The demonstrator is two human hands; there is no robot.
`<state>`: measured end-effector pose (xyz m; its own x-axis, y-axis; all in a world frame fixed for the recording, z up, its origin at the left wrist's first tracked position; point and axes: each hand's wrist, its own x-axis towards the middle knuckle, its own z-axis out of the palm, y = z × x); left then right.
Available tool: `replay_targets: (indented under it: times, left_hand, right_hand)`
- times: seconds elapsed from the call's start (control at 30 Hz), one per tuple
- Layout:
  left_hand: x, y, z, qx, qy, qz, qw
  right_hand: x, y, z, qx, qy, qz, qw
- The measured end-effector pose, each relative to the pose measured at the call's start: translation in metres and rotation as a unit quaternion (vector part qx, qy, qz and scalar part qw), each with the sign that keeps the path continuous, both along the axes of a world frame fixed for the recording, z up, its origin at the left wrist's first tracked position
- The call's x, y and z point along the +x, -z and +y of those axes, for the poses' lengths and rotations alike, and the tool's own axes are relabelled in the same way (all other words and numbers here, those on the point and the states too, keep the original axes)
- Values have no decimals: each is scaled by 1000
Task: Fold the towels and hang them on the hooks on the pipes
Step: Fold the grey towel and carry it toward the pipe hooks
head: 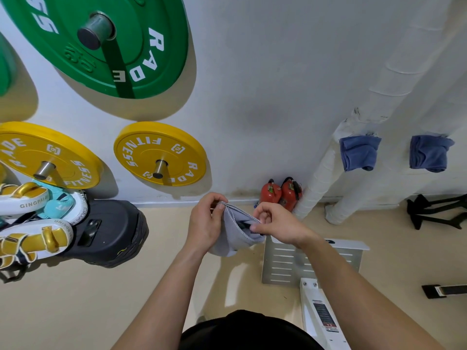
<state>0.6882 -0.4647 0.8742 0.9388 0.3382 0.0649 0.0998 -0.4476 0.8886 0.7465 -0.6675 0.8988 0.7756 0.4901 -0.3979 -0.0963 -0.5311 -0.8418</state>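
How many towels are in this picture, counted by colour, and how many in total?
Grey towel: 1
Blue towels: 2
Total: 3

Bare wall between yellow plate and pipes; fire extinguishers low beside pipes.

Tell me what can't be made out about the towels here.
Head view:
Hooks: covered by the two blue cloth towels on the white wrapped pipes.
Grey cloth towel: its fold count, bunched between left hand and right hand.
Red-and-black label on the white metal frame: print too small.
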Motion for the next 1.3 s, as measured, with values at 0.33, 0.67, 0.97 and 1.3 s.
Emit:
replay_targets:
  times: [0.33,0.67,0.97,1.3]
  left_hand:
    - [-2,-7,21,5,-13,16,1000]
    - [2,-15,18,-35,-50,19,998]
    - [9,-5,23,-27,-68,32,997]
    - [5,-4,-10,19,-80,39,996]
  right_hand:
    - [1,-15,0,23,-49,-1,999]
    - [-9,-11,4,-20,-15,-62,998]
    - [-6,-8,6,-1,31,-134,990]
    - [8,-16,6,-163,-105,-222,956]
